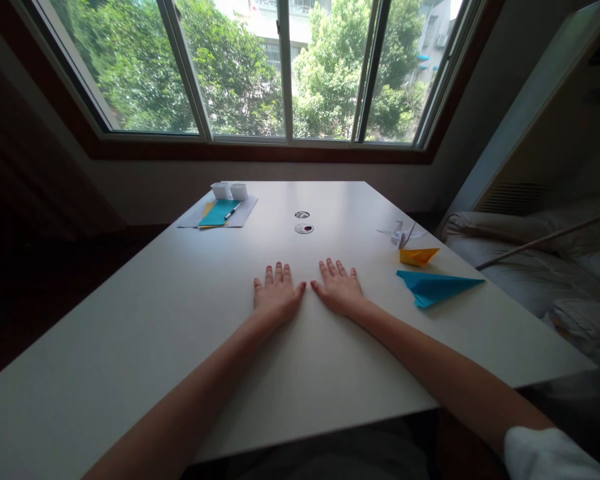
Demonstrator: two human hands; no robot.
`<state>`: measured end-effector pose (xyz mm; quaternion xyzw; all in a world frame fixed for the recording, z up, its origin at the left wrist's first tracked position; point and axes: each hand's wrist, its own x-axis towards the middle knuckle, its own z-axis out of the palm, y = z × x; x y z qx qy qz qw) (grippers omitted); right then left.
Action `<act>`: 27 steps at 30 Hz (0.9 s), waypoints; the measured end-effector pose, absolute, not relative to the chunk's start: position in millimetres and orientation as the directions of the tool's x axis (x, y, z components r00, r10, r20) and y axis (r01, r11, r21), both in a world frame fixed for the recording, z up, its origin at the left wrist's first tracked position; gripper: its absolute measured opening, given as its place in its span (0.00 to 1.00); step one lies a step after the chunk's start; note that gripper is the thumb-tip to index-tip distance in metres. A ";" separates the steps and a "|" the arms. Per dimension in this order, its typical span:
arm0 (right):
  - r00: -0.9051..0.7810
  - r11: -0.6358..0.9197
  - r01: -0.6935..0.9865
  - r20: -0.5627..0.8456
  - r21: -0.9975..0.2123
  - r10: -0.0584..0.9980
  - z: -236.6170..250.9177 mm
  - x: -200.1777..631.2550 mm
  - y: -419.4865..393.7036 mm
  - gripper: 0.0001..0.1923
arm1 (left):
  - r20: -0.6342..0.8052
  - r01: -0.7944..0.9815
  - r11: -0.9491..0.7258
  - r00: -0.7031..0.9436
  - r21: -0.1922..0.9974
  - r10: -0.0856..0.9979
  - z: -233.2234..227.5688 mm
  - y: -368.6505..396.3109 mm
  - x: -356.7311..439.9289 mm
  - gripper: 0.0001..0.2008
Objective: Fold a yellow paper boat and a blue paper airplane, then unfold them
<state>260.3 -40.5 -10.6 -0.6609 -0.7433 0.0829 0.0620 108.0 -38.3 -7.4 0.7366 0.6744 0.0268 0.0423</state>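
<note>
Your left hand and right hand lie flat on the worktop, palms down, fingers spread wide, thumbs nearly meeting. To the right of your right hand lies the blue plane; just beyond it sits the orange boat, then the white crane. Straight ahead of your hands, two discs lie one behind the other. Ahead and left of your left hand: paper sheets, a pen on them, two tubs behind. Farthest from your hands: the window.
</note>
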 end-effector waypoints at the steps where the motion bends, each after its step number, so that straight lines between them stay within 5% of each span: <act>1: -0.118 0.111 0.972 -0.021 -0.205 0.993 -10.6 260.2 -40.5 0.36 | -0.018 0.991 -0.087 0.089 0.099 0.996 -7.5 -38.3 107.9 0.36; 14: -0.158 0.154 0.970 -0.007 -0.187 0.987 -5.9 263.0 -38.3 0.36 | 0.004 0.990 -0.101 0.101 0.095 0.995 -10.0 -37.0 107.3 0.35; 20: -0.412 0.386 0.908 -0.183 -0.163 0.892 42.1 299.0 -41.6 0.33 | 0.010 0.990 -0.106 0.105 0.089 0.994 -12.8 -32.4 104.6 0.35; 24: -0.364 0.321 0.922 -0.205 -0.216 0.908 78.5 348.3 -54.2 0.29 | 0.040 0.987 -0.127 0.124 0.098 0.991 -11.3 -29.6 98.4 0.33; 27: -0.239 0.225 0.967 -0.126 -0.116 0.963 81.2 397.7 -60.7 0.24 | 0.108 0.976 -0.186 0.175 0.109 0.979 -2.8 -32.2 90.7 0.26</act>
